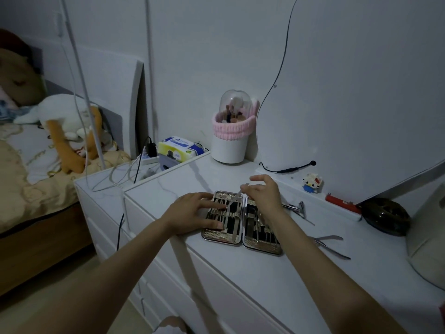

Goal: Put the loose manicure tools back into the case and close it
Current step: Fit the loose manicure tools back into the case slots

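An open manicure case lies flat on the white dresser top, both halves showing black lining and rows of metal tools. My left hand rests spread on the left half, fingers pressing on the tools. My right hand hovers over the hinge and pinches a thin metal tool, whose tip slants down into the left half. Loose nail clippers lie to the right of the case. Loose nippers lie further right and nearer the front.
A white brush holder with a pink band stands at the back. A curved mirror leans on the wall. A small block figure, a red tube and a dark round object sit to the right. A bed is at left.
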